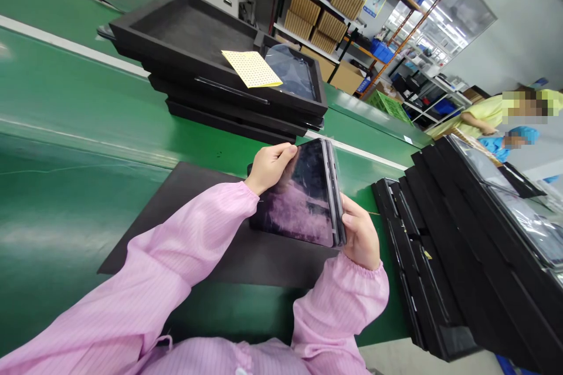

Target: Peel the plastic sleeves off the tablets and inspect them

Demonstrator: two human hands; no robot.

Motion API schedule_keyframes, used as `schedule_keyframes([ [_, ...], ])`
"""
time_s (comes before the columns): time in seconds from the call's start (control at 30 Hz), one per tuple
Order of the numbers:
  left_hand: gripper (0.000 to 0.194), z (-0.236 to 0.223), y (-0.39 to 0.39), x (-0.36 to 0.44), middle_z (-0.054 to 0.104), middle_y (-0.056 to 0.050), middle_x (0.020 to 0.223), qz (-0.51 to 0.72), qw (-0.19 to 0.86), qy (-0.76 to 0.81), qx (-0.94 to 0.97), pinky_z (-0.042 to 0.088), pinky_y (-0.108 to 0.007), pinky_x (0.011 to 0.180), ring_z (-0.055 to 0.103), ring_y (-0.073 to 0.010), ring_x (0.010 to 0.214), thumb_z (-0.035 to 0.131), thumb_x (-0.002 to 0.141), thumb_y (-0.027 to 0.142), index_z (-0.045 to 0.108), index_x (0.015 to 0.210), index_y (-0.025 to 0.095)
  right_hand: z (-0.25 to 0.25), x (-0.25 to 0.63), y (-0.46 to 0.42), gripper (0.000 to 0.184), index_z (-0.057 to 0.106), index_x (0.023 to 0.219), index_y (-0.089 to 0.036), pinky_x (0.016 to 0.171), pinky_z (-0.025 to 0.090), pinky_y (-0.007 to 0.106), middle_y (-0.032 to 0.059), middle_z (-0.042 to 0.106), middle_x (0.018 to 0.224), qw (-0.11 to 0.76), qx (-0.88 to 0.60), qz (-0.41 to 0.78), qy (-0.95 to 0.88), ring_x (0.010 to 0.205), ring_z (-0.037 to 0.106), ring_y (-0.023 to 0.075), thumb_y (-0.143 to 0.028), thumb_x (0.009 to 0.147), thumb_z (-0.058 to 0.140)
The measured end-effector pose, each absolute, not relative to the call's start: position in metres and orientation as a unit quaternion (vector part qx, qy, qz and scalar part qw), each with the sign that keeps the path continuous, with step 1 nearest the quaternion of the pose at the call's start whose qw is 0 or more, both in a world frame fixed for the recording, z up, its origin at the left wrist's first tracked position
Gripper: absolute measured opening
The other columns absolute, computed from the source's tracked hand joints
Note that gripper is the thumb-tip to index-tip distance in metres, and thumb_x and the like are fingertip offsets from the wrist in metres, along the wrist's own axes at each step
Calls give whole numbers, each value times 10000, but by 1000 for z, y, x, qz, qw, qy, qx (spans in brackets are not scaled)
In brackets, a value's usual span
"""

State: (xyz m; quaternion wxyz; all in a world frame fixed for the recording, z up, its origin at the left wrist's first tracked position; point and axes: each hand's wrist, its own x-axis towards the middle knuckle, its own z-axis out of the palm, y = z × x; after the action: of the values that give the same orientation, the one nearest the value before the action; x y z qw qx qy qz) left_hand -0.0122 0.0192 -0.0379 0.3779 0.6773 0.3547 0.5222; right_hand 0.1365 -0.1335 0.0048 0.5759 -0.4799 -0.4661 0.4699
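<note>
Between my two hands is a tablet [303, 199], held tilted with its dark, glossy screen towards me. What looks like a second thin device lies against its back. My left hand [271, 165] grips the upper left edge, thumb on the screen side. On the right edge my right hand [361, 230] is closed round the side, its fingers partly hidden behind. Under the tablet lies a dark flat mat [211, 246] on the green bench. Beyond it stands a stack of black foam trays [237, 105], with a yellow label sheet [253, 68] on top.
To my right rise tall stacks of black trays [466, 228] with clear-wrapped panels on top. The green work surface [53, 187] extends left. Behind are shelves with cardboard boxes [303, 14] and a green crate [387, 105]. Other people [479, 120] are at the far right.
</note>
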Motion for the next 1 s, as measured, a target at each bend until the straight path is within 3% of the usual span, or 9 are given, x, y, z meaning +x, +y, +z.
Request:
schedule_keyframes([
  [0.23, 581, -41, 17, -13, 271, 42, 512, 539, 380, 362, 659, 250, -296, 523, 301, -111, 500, 346, 886, 695, 258, 553, 227, -5, 136, -142, 385, 758, 1197, -283, 1151, 451, 513, 53, 714, 1297, 568, -520, 368, -522, 1284, 633, 316, -467, 863, 705],
  [0.53, 617, -43, 19, -16, 279, 43, 528, 553, 397, 354, 642, 246, -291, 528, 276, -111, 519, 343, 858, 761, 282, 551, 229, 8, 109, -140, 405, 767, 1181, -260, 1082, 526, 471, 65, 766, 1198, 579, -548, 351, -490, 1190, 696, 304, -543, 938, 610],
  [0.83, 709, -41, 16, -17, 283, 40, 527, 553, 413, 307, 656, 243, -292, 510, 270, -109, 510, 303, 810, 885, 283, 542, 229, 7, 114, -146, 353, 784, 1150, -258, 1134, 467, 534, 62, 767, 1201, 567, -528, 403, -487, 1226, 669, 338, -491, 919, 653],
  [1.0, 726, -39, 12, -19, 345, 34, 523, 541, 421, 264, 679, 278, -290, 514, 319, -115, 508, 306, 817, 888, 356, 541, 219, 11, 112, -147, 329, 762, 1190, -299, 1117, 494, 496, 56, 719, 1306, 584, -487, 368, -534, 1278, 637, 316, -436, 897, 701],
])
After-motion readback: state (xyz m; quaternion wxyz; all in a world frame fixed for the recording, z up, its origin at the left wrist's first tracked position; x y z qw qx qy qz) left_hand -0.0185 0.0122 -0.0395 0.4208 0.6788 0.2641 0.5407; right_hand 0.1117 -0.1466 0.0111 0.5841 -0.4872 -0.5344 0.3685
